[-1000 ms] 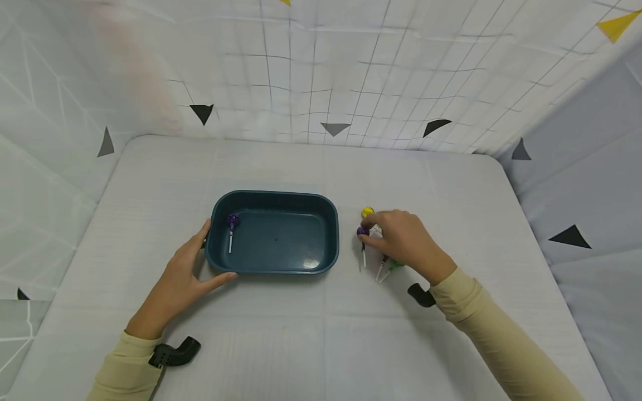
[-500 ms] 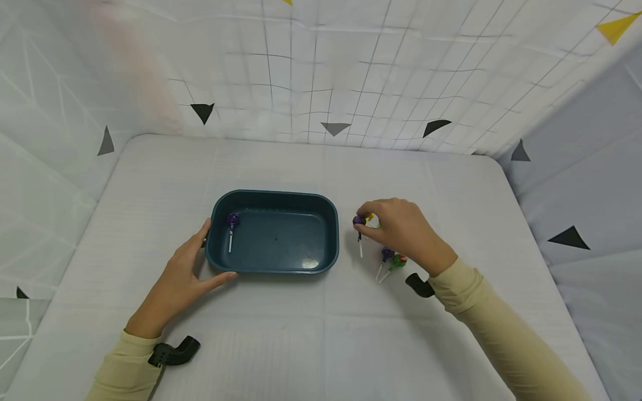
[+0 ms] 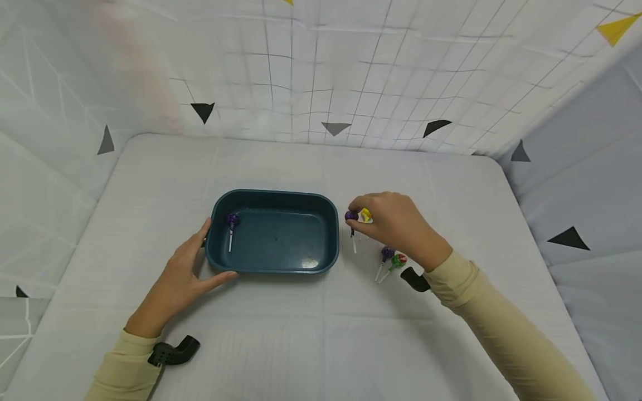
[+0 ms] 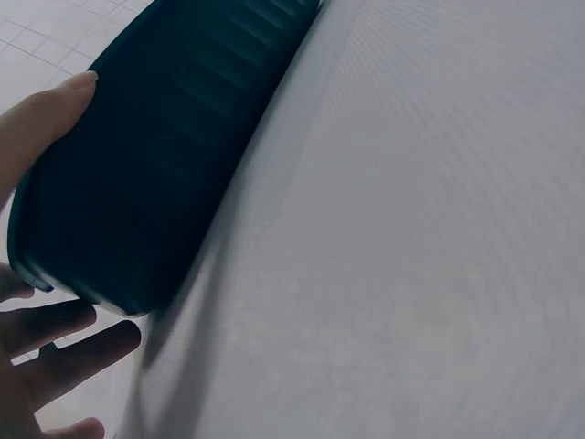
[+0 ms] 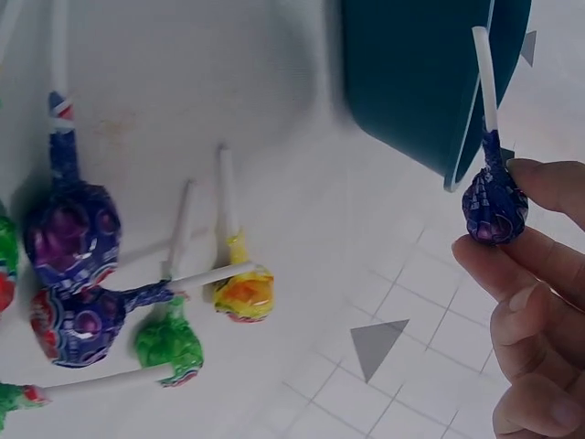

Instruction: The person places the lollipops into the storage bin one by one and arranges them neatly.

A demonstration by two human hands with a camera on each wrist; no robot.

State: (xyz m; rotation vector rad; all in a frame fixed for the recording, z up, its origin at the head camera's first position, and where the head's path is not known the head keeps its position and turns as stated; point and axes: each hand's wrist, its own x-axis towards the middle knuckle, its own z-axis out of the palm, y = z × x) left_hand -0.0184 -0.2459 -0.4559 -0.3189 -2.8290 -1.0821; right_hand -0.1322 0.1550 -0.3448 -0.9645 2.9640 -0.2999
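My right hand (image 3: 393, 225) pinches a purple lollipop (image 5: 494, 203) by its wrapped head between thumb and fingertips. The white stick points down in the head view, just right of the teal tray (image 3: 276, 272). My left hand (image 3: 178, 278) spreads around the tray's near left corner, thumb along the front side and straight fingers at the left end. Inside the tray lies another purple lollipop (image 3: 232, 221) near the left wall. Below and beside my right hand are a yellow lollipop (image 5: 244, 291), green lollipops such as this green one (image 5: 171, 346), and more purple lollipops such as this one (image 5: 73, 233).
A white cloth covers the table (image 3: 281, 345). Behind it hangs a white gridded backdrop (image 3: 341, 78) with dark triangles. A black wrist camera (image 3: 175, 352) sits on the left wrist and another black camera (image 3: 415, 279) on the right.
My right hand has lifted the purple lollipop off the group and moved it left and away toward the tray, uncovering a purple and a green lollipop. The left hand stays put.
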